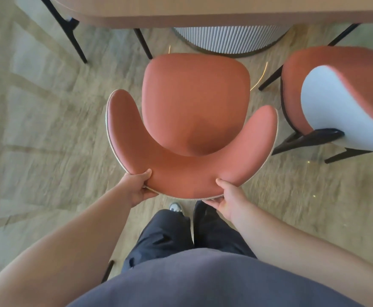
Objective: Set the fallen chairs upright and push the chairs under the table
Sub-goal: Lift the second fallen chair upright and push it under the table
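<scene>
An upright chair [194, 107] with an orange seat and a curved orange backrest stands in front of me, seen from above. My left hand [138, 187] grips the left part of the backrest's rear rim, thumb on top. My right hand [227, 198] holds the rim's right part the same way. The chair's front edge is just short of the wooden table [203, 12], which spans the top of the view. A second chair [340, 103], orange inside with a white back shell and black legs, stands to the right, turned at an angle.
The table's ribbed grey round base [230, 38] sits on the floor straight beyond the chair. Black legs of another chair [72, 29] show at the top left under the table edge. Wood-pattern flooring stretches to the left. My dark trousers and shoes [176, 207] are right behind the chair.
</scene>
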Demonstrator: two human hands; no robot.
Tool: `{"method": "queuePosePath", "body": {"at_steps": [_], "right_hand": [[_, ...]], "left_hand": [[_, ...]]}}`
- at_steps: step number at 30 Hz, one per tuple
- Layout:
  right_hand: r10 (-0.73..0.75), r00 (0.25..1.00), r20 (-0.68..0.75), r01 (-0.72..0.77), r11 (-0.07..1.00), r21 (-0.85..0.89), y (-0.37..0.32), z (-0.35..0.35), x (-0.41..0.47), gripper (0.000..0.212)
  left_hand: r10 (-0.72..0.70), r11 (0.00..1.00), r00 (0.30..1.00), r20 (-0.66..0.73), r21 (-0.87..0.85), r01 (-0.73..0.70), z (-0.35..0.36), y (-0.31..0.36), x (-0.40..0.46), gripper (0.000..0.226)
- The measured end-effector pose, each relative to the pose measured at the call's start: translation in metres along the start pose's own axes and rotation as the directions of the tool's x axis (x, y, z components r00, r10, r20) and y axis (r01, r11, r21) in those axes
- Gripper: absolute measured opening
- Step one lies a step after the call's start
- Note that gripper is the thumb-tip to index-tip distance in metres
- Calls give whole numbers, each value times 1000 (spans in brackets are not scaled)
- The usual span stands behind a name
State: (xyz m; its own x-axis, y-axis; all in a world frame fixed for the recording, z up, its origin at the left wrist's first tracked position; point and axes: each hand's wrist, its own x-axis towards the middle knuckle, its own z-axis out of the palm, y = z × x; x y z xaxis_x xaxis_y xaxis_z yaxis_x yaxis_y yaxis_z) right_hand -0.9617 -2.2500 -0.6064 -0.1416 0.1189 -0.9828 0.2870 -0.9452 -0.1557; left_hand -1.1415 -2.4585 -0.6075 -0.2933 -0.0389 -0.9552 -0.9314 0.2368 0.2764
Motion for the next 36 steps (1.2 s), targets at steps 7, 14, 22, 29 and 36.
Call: {"method": "queuePosePath", "body": {"at_steps": [7, 14, 22, 29, 36], "right_hand": [[-1, 999, -32, 1, 1000, 4, -15, 12, 1, 28], [-53, 996, -70, 54, 999, 8, -31, 25, 2, 28], [-71, 995, -71, 69, 997, -18, -51, 38, 6, 24], [-62, 995, -76, 61, 998, -15, -60, 44, 8, 35], [-57, 996, -67, 55, 998, -31, -68, 48, 8, 34]], "left_hand": [[-52, 998, 999, 1, 32, 51, 6, 18, 4, 50], [-36, 999, 999, 29, 14, 35, 16, 37, 8, 43], [-37, 998, 999, 35, 49, 36, 27, 59, 12, 43], [-33, 998, 999, 38, 50, 31, 31, 67, 17, 43], [-29, 998, 999, 36, 53, 27, 34, 74, 19, 40]]}}
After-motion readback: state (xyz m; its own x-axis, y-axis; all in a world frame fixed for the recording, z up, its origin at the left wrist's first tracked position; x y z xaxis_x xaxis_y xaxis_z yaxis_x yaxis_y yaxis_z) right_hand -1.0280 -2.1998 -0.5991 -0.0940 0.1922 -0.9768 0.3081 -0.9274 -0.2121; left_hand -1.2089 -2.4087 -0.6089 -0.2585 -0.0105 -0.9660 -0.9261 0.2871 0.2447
